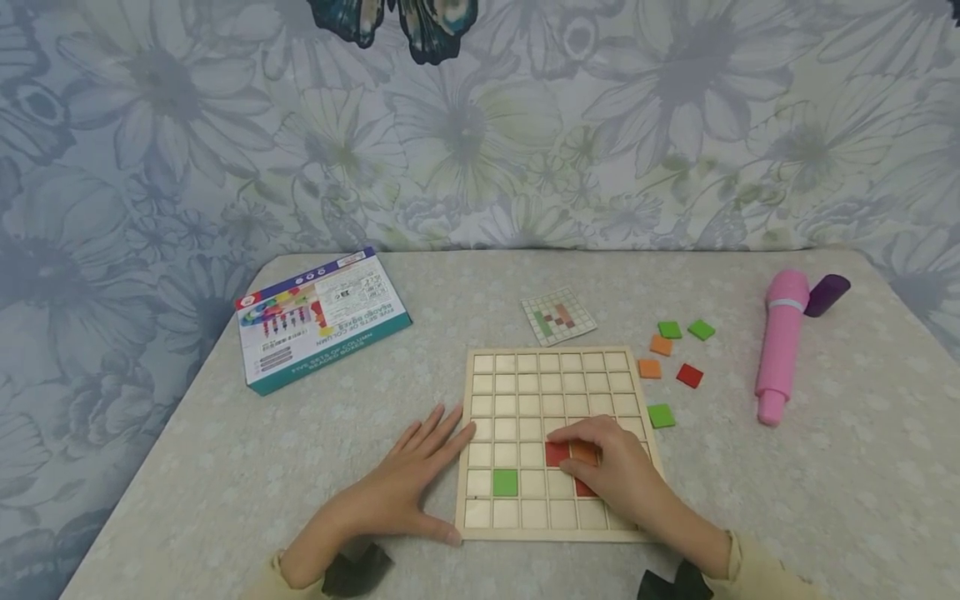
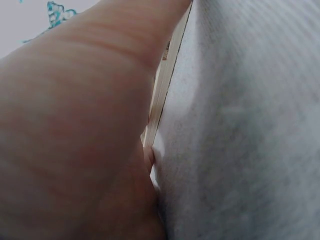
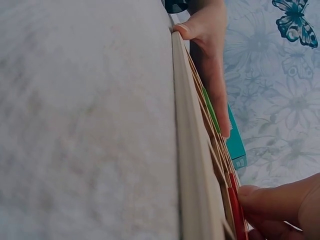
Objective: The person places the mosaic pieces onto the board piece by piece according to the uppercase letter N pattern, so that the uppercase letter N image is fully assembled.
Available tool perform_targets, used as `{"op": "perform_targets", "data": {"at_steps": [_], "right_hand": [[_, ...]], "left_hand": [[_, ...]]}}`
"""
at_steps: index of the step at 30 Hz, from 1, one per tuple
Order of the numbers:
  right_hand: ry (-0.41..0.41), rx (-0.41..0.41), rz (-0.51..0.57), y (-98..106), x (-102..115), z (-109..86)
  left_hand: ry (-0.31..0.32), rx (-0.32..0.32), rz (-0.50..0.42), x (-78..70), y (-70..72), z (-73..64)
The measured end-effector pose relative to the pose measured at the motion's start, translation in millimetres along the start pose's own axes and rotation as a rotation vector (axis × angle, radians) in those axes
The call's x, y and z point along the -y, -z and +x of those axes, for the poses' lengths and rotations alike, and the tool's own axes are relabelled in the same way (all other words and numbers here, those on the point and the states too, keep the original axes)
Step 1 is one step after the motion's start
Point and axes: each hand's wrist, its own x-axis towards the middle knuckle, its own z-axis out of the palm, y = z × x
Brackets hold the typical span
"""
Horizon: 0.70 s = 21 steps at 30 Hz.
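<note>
Flowered cloth hangs behind a pale table. On it lies a wooden grid board; the left hand, fingers straight and spread, touches its left edge. With finger and thumb bent, the right hand pinches a red tile at one square, beside an orange tile. Beyond the board lies a pattern card.

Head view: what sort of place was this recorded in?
Probably an indoor play or learning spot, perhaps in a home: a table with a gridded board and coloured tiles on it, and a flower-printed backdrop behind.
</note>
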Motion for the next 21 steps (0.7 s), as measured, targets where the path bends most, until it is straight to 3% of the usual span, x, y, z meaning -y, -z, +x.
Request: {"op": "perform_targets", "data": {"at_steps": [5,8,16,21], "right_hand": [[0.011,-0.025,0.006,1,0,-1.6],[-0.021,-0.058,0.040,9,-2,0.7],[-0.171,-0.339,0.148,63,-28,12.0],[-0.242,-0.386,0.178,83,-53,11.1]], "left_hand": [[0.001,-0.002,-0.011,0.2,-0.8,-0.1],[-0.002,-0.008,-0.014,0.5,-1.4,-0.3],[-0.007,-0.015,-0.016,0.0,-1.1,-0.8],[-0.015,-0.015,-0.015,0.5,-0.8,0.0]]}}
